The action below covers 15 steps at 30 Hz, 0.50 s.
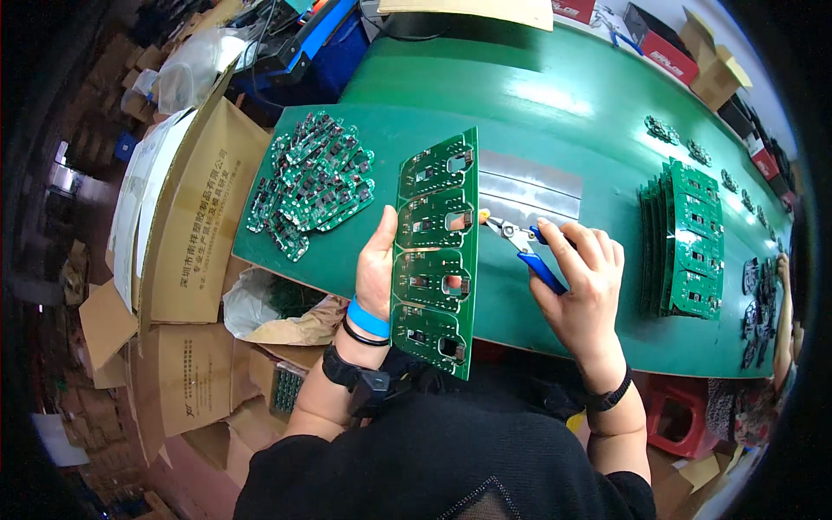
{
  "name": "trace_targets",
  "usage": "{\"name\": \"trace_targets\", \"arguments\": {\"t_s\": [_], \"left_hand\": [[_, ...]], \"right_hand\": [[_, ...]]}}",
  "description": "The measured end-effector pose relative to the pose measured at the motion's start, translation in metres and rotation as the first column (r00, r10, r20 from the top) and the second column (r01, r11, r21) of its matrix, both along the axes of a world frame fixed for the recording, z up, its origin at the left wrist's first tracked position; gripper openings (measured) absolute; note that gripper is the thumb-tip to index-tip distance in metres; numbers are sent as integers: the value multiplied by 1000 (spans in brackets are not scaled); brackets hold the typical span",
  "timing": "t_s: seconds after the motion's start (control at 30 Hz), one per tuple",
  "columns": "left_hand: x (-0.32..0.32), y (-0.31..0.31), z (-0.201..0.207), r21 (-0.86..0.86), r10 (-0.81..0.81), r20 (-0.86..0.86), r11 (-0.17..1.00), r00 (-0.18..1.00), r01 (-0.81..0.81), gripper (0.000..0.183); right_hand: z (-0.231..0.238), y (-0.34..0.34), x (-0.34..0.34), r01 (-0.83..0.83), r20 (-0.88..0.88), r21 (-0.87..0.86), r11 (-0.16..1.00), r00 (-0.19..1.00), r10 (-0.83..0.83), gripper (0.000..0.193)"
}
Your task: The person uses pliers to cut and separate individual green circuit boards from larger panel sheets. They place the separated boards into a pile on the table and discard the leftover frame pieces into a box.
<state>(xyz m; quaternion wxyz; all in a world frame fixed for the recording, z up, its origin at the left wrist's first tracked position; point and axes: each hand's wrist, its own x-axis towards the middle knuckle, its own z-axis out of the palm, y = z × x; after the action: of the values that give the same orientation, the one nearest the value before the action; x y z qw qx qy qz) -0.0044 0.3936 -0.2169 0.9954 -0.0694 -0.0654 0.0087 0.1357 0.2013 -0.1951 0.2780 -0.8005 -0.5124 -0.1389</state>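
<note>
My left hand (375, 269) grips a green circuit board panel (431, 297) by its left edge and holds it tilted above the table. Several joined boards with cut-out openings make up the panel, and most of my left fingers are hidden behind it. In my right hand (585, 282) is a pair of side cutters (539, 257) with blue handles. Their jaws point left toward the panel's right edge, close to a small yellow-orange tip showing there. Whether the jaws touch the panel I cannot tell. A striped metal plate (542, 186) lies behind the cutters.
A heap of small loose circuit boards (316, 178) covers the left of the green table (390, 130). Stacked board panels (685, 243) stand at right. Open cardboard boxes (195, 225) flank the table's left side. Another person's arm (784, 312) shows at far right beside dark parts (758, 299).
</note>
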Motion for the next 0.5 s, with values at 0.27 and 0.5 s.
{"name": "trace_targets", "arguments": {"t_s": [0.27, 0.5], "left_hand": [[0, -4, -8, 240, -25, -131, 969, 991, 56, 69], [12, -34, -7, 173, -111, -191, 974, 975, 145, 71]], "right_hand": [[-17, -21, 6, 73, -457, 90, 993, 889, -24, 44], [-13, -14, 8, 96, -853, 117, 988, 519, 50, 48]]}}
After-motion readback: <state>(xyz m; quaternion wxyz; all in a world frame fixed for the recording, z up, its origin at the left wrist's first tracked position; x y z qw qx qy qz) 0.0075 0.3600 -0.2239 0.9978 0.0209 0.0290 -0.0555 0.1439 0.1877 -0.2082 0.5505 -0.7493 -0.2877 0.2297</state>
